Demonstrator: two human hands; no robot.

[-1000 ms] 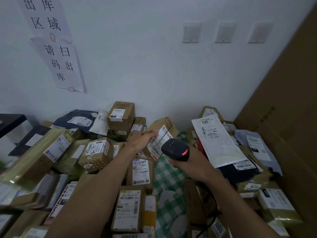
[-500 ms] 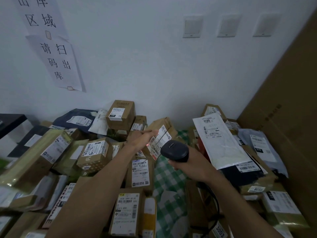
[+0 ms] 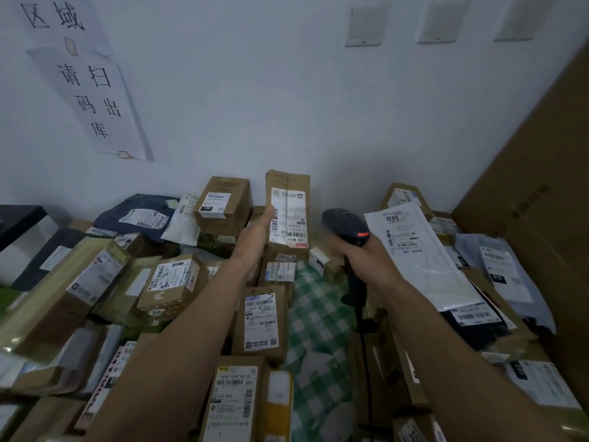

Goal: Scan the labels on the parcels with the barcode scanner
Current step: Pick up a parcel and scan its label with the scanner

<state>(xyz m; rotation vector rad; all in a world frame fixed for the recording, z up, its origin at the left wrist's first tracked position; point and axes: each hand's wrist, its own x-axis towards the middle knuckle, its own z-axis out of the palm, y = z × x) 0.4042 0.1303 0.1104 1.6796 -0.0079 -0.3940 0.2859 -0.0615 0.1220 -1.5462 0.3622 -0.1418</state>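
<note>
**A:** From the head camera, where's our parcel?

**B:** Our left hand (image 3: 255, 232) grips the tall brown cardboard parcel (image 3: 287, 183) upright, at the back of the heap of labelled boxes (image 3: 172, 282). The thumb is on the edge of its white label (image 3: 288, 218), and the other fingers are hidden behind.

**A:** And the scanner?

**B:** Our right hand (image 3: 361, 261) has its fingers wrapped round the black handheld barcode scanner (image 3: 342, 221), just right of the parcel and above the green-and-white checked cloth (image 3: 318, 317).

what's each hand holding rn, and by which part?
Left hand holds the upright brown cardboard parcel by its left edge; right hand grips the black barcode scanner by its handle.
</note>
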